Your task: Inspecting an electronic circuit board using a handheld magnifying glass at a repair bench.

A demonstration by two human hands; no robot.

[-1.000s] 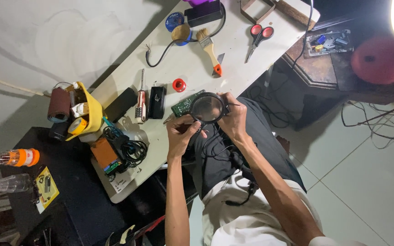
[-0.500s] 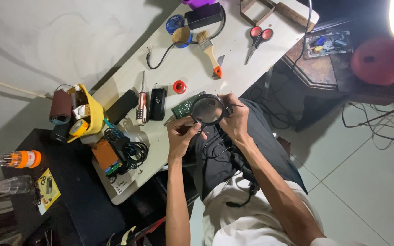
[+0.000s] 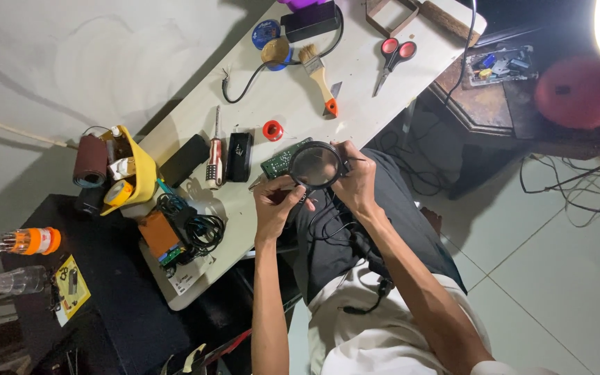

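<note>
A round magnifying glass (image 3: 316, 165) with a black rim was held flat over the near edge of the white table (image 3: 355, 104), its lens facing up toward the camera. The right hand (image 3: 357, 182) gripped it from the three o'clock side. Under its ten o'clock edge lay a small green circuit board (image 3: 277, 161), partly covered by the lens. The left hand (image 3: 276, 207) sat at seven o'clock of the lens, fingertips touching below the rim.
</note>
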